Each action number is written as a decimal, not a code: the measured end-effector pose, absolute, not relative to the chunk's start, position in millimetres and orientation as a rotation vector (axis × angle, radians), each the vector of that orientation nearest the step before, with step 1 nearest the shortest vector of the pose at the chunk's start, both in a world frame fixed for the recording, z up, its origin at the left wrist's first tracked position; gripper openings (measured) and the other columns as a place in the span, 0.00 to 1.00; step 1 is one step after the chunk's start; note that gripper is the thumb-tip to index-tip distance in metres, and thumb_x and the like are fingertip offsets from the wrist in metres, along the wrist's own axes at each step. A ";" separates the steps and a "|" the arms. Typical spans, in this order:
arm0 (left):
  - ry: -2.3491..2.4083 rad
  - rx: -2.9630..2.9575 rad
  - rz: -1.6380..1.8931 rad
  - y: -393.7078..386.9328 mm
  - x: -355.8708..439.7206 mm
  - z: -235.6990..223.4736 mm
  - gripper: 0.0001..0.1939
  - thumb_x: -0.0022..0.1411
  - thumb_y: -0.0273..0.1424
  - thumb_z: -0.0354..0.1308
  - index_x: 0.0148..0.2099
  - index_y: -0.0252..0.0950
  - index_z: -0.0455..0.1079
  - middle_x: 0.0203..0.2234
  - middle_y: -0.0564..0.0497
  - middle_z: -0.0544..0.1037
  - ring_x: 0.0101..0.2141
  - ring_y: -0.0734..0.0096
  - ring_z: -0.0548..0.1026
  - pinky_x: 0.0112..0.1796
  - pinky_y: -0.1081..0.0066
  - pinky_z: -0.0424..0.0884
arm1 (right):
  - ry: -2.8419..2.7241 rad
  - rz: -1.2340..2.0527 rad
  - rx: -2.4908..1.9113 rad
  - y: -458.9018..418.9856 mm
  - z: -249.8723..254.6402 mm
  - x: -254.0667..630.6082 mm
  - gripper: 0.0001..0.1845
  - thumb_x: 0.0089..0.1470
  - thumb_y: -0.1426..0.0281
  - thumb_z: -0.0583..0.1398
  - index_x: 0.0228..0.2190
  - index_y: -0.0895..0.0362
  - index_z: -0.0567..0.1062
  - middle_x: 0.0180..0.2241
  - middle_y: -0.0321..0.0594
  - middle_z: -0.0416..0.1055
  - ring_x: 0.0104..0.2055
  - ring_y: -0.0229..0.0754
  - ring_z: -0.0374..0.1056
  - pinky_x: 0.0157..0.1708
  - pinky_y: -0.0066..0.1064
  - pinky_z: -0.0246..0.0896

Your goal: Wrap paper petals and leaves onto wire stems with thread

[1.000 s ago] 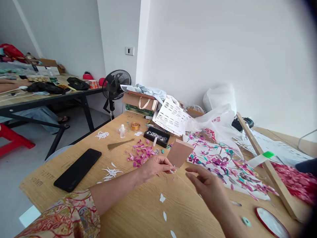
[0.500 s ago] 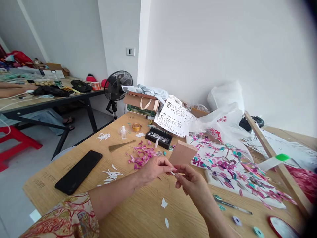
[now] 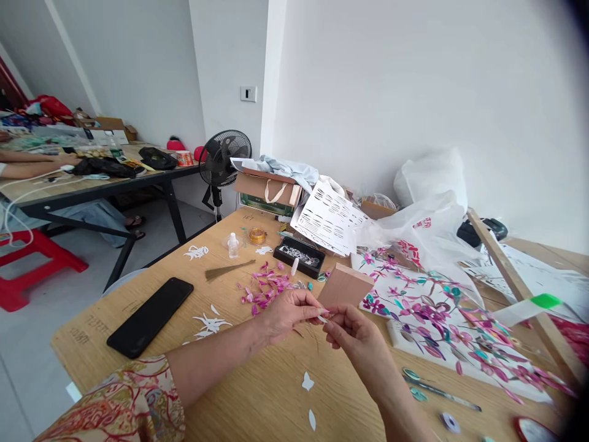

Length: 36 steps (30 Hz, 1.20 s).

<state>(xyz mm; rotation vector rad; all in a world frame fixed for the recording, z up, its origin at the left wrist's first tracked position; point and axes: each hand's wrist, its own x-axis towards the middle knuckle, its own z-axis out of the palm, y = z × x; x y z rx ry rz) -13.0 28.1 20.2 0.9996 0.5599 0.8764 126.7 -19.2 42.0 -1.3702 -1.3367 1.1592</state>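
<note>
Over the middle of the table, my left hand pinches one end of a small petal-like piece, pale with a pink edge. My right hand has thumb and forefinger closed on the same piece, so the fingertips nearly meet and cover most of it. Behind my left hand lies a pile of pink petals. A wooden block stands just past my right hand. Two white cut-out shapes, one a notched leaf and one a plain leaf, lie below the hands.
A black phone and white strips lie on the left. Further back are a small bottle, a black tray and a fan. Pink flower sprays and a pen are on the right. Another person's arm rests at a far table.
The view has turned slightly left, so the surroundings sit further right. Both hands keep pinching the petal-like piece in almost the same pose.
</note>
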 end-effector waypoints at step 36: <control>0.763 1.526 1.076 20.1 -13.0 19.9 0.11 0.56 0.34 0.50 0.37 0.33 0.68 0.23 0.52 0.67 0.27 0.75 0.65 0.30 0.75 0.61 | -0.806 1.162 -1.242 -26.3 28.6 126.4 0.13 0.38 0.63 0.64 0.22 0.58 0.68 0.10 0.26 0.58 0.14 0.26 0.46 0.13 0.18 0.38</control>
